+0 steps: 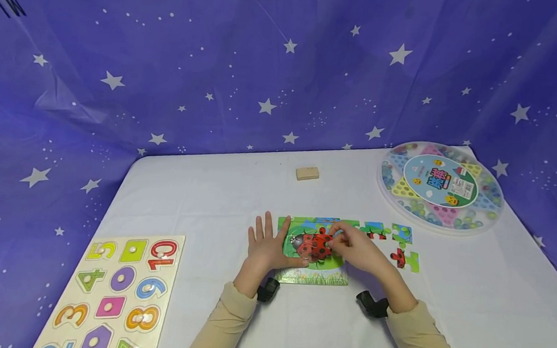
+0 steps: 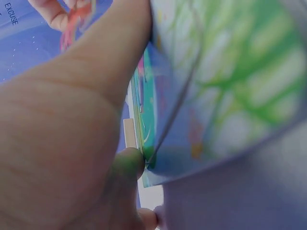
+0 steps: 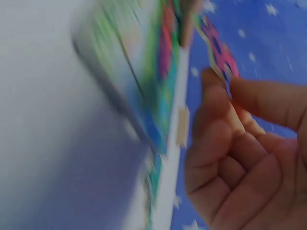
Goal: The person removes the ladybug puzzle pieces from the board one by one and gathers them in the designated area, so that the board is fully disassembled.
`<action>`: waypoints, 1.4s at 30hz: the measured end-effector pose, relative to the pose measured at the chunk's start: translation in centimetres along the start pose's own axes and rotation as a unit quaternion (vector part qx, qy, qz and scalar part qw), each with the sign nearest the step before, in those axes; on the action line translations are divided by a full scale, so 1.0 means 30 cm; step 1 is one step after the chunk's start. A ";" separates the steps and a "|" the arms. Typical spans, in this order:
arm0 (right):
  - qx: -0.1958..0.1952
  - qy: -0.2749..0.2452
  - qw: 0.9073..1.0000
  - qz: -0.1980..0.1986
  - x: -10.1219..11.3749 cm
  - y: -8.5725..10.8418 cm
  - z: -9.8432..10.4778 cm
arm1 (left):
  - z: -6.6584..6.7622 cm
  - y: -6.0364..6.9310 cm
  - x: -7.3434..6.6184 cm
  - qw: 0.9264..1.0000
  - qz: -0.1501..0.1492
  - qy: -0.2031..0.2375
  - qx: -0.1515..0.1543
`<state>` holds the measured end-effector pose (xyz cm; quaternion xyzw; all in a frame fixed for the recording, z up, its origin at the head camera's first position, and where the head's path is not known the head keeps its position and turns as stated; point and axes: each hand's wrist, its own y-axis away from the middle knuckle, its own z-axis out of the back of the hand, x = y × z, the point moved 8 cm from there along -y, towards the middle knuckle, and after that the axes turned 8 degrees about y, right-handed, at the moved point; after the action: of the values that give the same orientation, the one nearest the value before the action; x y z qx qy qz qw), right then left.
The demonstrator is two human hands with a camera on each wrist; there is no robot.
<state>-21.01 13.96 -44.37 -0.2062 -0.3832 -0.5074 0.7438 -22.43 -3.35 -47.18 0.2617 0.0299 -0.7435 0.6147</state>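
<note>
Faces a starry purple backdrop [image 1: 246,75] across a white table [image 1: 208,201]. Has a number board [image 1: 109,266] at the near left, running out of view, and a round marble game [image 1: 440,180] at the far right. Has the puzzle [image 1: 312,277] flat near the middle, with much of a red ladybug [image 1: 308,246] already laid inside its border; seems well past the start, though cannot tell how many gaps lie under the fingers. Rests the left hand [image 1: 267,250] on the puzzle's left side, fingers straight and spread, thumb across the picture. Holds the right hand [image 1: 358,249] over the right side, thumb and forefinger closed in a pinch. Has at least 3 loose pieces [image 1: 402,234] on the cloth to the right, outside the border, probably left to fit. Has a wooden block [image 1: 307,173] behind, well apart from the puzzle. Grips in that right pinch 1 spotted piece [image 3: 223,51], apparently lifted clear of the puzzle, so judged not yet seated.
</note>
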 end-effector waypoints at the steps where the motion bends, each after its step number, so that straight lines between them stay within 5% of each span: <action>1: 0.003 -0.003 1.000 -0.005 -0.010 0.008 0.016 | -0.001 0.000 0.000 1.000 -0.001 0.003 -0.001; 17: 0.069 0.070 0.989 -0.109 -0.183 0.140 0.209 | -0.011 -0.002 0.007 1.000 0.002 -0.007 0.002; 33: 0.077 0.111 0.982 -0.136 -0.221 0.156 0.216 | -0.013 -0.006 0.011 1.000 0.002 -0.009 0.001; 42: 0.044 0.116 0.983 -0.138 -0.196 0.131 0.222 | -0.003 -0.002 0.005 1.000 0.001 -0.006 0.003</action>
<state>-20.96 23.67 -44.49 -0.0583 -0.3411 -0.6081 0.7145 -22.47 -3.42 -47.35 0.2590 0.0237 -0.7444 0.6150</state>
